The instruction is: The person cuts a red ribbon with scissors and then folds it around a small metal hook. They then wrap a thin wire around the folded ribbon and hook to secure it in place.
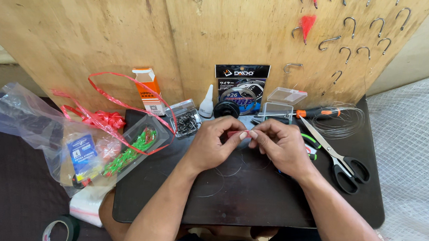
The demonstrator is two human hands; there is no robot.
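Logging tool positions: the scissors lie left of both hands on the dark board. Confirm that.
Not quite. The head view shows the scissors on the dark board to the right of the right hand, not left of both hands; the left hand is farther away.

An orange and white box [147, 88] is standing at the board's [249, 199] back left corner. A black pack [241, 85] with a blue ring picture is leaning at the back edge. A blue label [82, 153] is showing inside a clear bag [31, 121] off the left edge.
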